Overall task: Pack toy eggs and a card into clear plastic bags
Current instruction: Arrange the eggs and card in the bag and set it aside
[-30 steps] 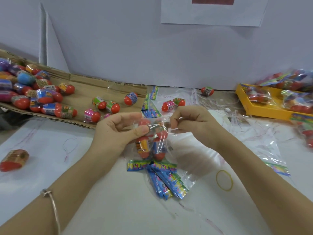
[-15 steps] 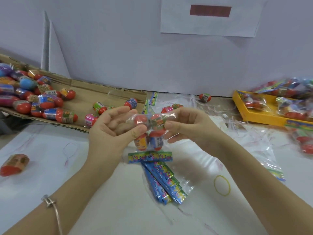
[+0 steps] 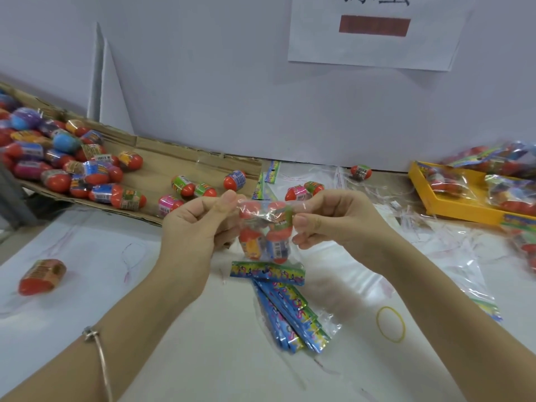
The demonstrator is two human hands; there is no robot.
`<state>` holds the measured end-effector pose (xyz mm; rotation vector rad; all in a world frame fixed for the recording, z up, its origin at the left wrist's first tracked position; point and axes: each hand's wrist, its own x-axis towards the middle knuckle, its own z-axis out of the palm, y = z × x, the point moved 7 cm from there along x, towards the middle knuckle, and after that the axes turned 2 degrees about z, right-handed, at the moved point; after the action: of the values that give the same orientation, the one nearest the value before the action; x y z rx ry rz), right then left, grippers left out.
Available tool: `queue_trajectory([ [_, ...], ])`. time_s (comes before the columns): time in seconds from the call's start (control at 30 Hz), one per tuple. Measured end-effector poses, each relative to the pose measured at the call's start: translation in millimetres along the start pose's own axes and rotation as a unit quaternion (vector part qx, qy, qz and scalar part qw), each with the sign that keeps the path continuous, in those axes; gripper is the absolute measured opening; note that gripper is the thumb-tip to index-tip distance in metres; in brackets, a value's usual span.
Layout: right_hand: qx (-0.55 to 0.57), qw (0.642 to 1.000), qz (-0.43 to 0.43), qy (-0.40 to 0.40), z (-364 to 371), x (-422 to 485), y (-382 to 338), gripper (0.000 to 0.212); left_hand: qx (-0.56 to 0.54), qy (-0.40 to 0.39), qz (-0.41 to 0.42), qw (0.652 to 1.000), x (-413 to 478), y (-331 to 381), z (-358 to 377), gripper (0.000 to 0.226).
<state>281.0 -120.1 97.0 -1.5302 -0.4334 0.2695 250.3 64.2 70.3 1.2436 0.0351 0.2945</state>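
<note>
Since the earlier frame the hands are drawing slightly apart, stretching the clear plastic bag (image 3: 262, 211) between them above mid-table. Several toy eggs (image 3: 279, 234) are crowding inside, and the printed card (image 3: 268, 273) is hanging at its near end. The left hand (image 3: 191, 236) and right hand (image 3: 333, 219) are each pinching a far corner. Closing it is likely needing an even pull, eggs kept clear.

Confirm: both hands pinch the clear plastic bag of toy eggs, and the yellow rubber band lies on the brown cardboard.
Wrong: the head view shows the yellow rubber band on the white table, not the brown cardboard. Left hand and right hand pinch the clear plastic bag.
</note>
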Motion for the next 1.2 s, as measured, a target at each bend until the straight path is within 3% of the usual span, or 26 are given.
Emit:
queue_trajectory([
  [0.23, 0.066, 0.997, 0.012, -0.027, 5, 0, 4, 0.007, 0.045, 0.044, 0.086, 0.994, 2, 14, -12, 0.023],
  [0.33, 0.068, 0.998, 0.009, -0.013, 5, 0, 5, 0.006, -0.006, 0.055, 0.027, 0.998, 4, 6, -12, 0.048],
  [0.4, 0.062, 0.998, 0.014, -0.008, 5, -1, 7, 0.01, -0.015, 0.012, -0.052, 0.998, 3, -7, -2, 0.056],
  [0.47, 0.063, 0.998, 0.018, -0.013, 7, -1, 8, 0.012, -0.001, -0.036, -0.085, 0.996, -2, -14, 6, 0.053],
  [0.63, 0.011, 0.999, 0.042, 0.003, 7, 1, 13, 0.036, 0.034, -0.006, -0.04, 0.999, -3, -11, 0, 0.032],
  [0.83, -0.06, 0.997, 0.014, 0.039, 2, -1, 4, 0.02, -0.001, -0.039, -0.059, 0.998, -6, -12, 8, 0.032],
  [0.93, -0.098, 0.991, -0.032, 0.085, -3, -1, -9, 0.011, -0.056, -0.026, -0.044, 0.997, -6, -10, 9, 0.022],
  [1.0, -0.1, 0.985, -0.089, 0.109, -8, -3, -23, 0.004, -0.034, 0.048, 0.021, 0.998, -4, -5, -4, 0.018],
  [1.1, -0.116, 0.963, -0.194, 0.149, -9, -12, -44, 0.02, -0.008, 0.158, 0.101, 0.982, -7, 7, -22, 0.027],
  [1.13, -0.122, 0.953, -0.226, 0.16, -6, -16, -49, 0.022, -0.006, 0.157, 0.081, 0.984, -6, 6, -23, 0.03],
  [1.2, -0.143, 0.931, -0.289, 0.17, 3, -23, -54, 0.023, -0.02, 0.054, -0.018, 0.998, -5, -4, -5, 0.036],
])
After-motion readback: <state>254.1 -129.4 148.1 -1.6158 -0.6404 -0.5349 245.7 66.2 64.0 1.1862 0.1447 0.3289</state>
